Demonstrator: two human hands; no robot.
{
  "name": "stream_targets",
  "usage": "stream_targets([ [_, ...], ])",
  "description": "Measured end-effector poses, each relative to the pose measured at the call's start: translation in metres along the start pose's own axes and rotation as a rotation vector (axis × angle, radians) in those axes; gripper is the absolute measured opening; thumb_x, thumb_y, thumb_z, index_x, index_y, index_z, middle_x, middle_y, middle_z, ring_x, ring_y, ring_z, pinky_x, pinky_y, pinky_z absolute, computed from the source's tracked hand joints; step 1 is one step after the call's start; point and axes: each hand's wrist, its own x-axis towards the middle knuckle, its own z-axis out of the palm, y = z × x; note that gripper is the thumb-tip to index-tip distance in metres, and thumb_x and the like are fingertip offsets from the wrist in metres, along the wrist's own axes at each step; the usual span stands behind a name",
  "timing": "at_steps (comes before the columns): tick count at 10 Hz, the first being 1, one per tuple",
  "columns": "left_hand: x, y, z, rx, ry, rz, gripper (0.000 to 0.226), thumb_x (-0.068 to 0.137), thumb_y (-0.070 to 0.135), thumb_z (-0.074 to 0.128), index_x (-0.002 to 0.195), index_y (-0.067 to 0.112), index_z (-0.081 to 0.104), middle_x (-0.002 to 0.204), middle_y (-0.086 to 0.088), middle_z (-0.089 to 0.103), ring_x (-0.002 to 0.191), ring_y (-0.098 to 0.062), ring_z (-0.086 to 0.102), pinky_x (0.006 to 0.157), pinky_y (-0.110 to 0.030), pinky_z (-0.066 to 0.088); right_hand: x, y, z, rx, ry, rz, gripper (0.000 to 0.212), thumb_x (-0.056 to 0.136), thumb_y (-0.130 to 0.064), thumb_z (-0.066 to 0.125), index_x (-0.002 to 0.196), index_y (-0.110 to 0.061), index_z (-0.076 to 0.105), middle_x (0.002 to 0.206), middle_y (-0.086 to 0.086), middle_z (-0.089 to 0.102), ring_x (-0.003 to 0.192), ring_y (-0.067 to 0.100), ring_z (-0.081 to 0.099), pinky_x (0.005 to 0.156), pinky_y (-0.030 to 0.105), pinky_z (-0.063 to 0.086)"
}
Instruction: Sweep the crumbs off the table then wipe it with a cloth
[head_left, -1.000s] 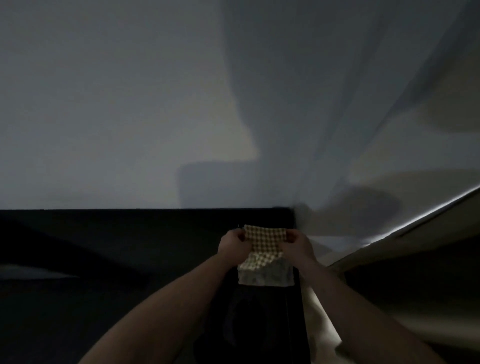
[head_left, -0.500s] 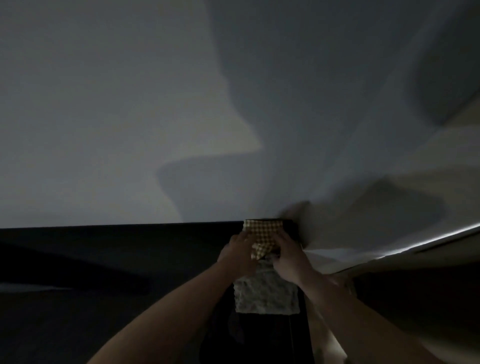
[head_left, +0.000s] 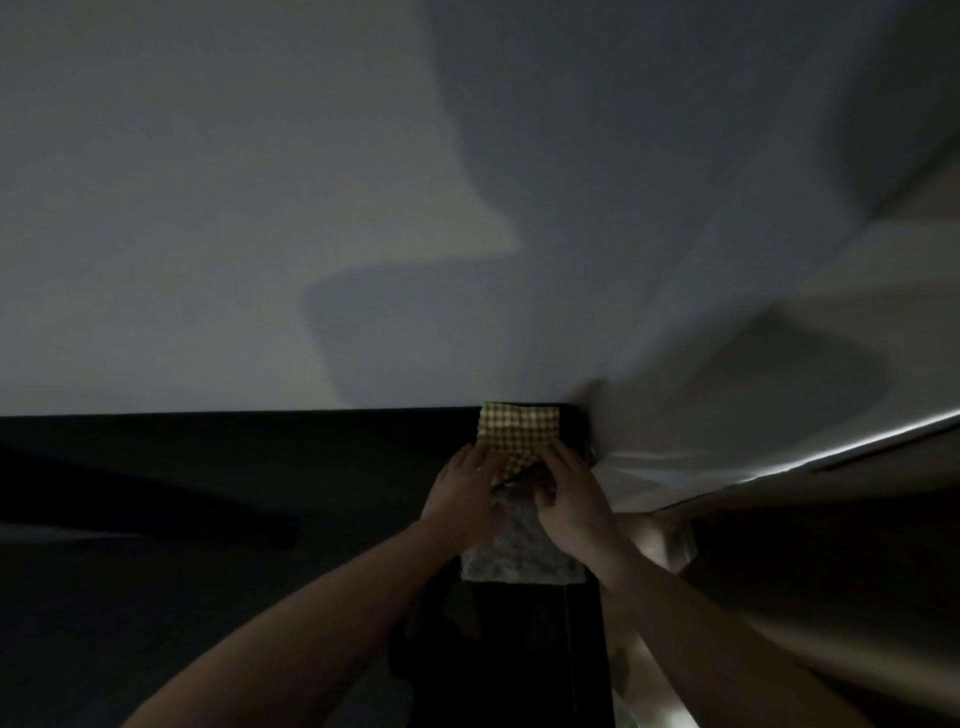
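The scene is dim, and detail is limited. The checked cloth (head_left: 519, 428) lies at the far right corner of a dark table (head_left: 234, 467), where the far edge of the table meets a pale wall (head_left: 260, 208). The far part of the cloth lies flat, close to that edge; its near part is gathered into a point between the two hands. The left hand (head_left: 464, 496) rests on the near left part of the cloth with its fingers laid forward, and the right hand (head_left: 571, 499) covers the near right part. The hands are close together, almost touching. Whether either hand pinches the fabric or only presses on it cannot be told from this view. The cloth lies directly ahead of both hands, away from the person, and neither hand is clearly nearer. Its visible long axis runs left to right, parallel to the far table edge. Just below the hands lies a paler textured mat or pad (head_left: 519, 561), partly covered by the wrists; what it is cannot be told. No crumbs can be made out on the dark surface, so the state of the sweeping step cannot be judged. The hands appear to be folding or bunching the cloth into a pad for wiping. Most of the table extends to the left, so a wiping stroke would probably run that way. No brand, label or writing is readable.
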Motion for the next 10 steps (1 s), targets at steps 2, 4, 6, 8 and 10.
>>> stream_targets([
  [2,-0.087,-0.002,0.057,0.055,-0.053,0.089,0.082,0.081,0.040,0.044,0.159,0.029,0.020,0.170,0.003,-0.003,0.158,-0.024,0.003,0.128,-0.044,0.018,-0.084,0.013,0.024,0.074,0.107,0.010,0.075,0.091,-0.015,0.068,0.160,-0.016,0.037,0.170,0.005,0.024,0.152,0.019,0.031,0.122,0.033,0.032],
  [4,-0.088,0.008,0.055,0.150,-0.214,0.017,0.096,0.079,0.034,0.057,0.162,0.028,0.009,0.170,0.003,-0.011,0.158,-0.026,-0.009,0.128,-0.051,0.010,-0.086,0.022,0.032,-0.108,-0.032,0.034,0.070,0.097,-0.019,0.061,0.161,-0.015,0.031,0.173,0.009,0.010,0.155,0.032,0.027,0.123,0.036,0.029],
  [6,-0.111,-0.001,0.041,0.110,-0.241,0.000,0.094,0.081,0.033,0.059,0.162,0.026,0.012,0.171,-0.001,-0.001,0.158,-0.027,0.001,0.128,-0.044,0.017,-0.102,-0.019,0.011,-0.217,-0.162,0.113,0.068,0.100,-0.032,0.051,0.162,-0.017,0.029,0.174,0.011,0.003,0.159,0.035,0.013,0.126,0.043,0.026],
  [8,-0.208,-0.023,0.015,-0.117,-0.103,-0.035,0.087,0.081,0.036,0.055,0.160,0.034,0.018,0.171,0.004,0.004,0.157,-0.023,0.010,0.128,-0.036,0.020,-0.166,-0.069,-0.014,0.006,-0.453,0.115,0.064,0.104,-0.034,0.055,0.162,-0.019,0.031,0.172,0.002,0.015,0.159,0.024,0.017,0.127,0.029,0.015],
  [10,-0.324,-0.058,-0.037,-0.208,0.049,0.039,0.069,0.090,0.049,0.060,0.151,0.050,0.026,0.167,0.018,0.014,0.155,-0.008,0.015,0.125,-0.023,0.015,-0.232,-0.136,-0.049,0.264,-0.151,0.087,0.058,0.101,-0.035,0.063,0.155,-0.036,0.042,0.166,-0.014,0.030,0.150,0.003,0.028,0.120,0.018,0.020],
])
